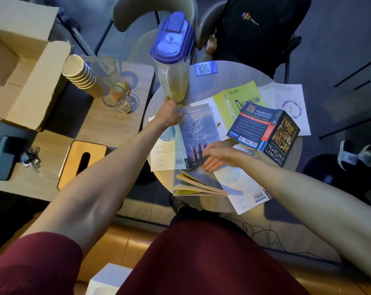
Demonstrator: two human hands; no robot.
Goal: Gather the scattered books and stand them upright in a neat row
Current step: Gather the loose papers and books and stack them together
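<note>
The dark blue book (pixel 198 135) lies face-up near the middle of the round tabletop (pixel 223 73), overlapping a white-and-green book (pixel 164 150) on its left. The left hand (pixel 169 111) sits at its far top corner, the grip closed, apparently pinching that corner; the exact finger contact is hidden behind the hand. The right hand (pixel 215 155) rests open and flat at the book's lower right edge, fingers spread, gripping nothing. It is probably steadying the book for lifting.

Other books remain scattered: a lime-green one (pixel 240 101), a thick "Think and Grow Rich" volume (pixel 269 133) lying on neighbours, an open book (pixel 199 185) at the near rim, and a pale one (pixel 244 188) overhanging the edge. None stands upright, so the row is not yet begun.

A blue-lidded pitcher (pixel 173 58) stands just beyond the left hand, crowding the working space and at risk of a knock.
</note>
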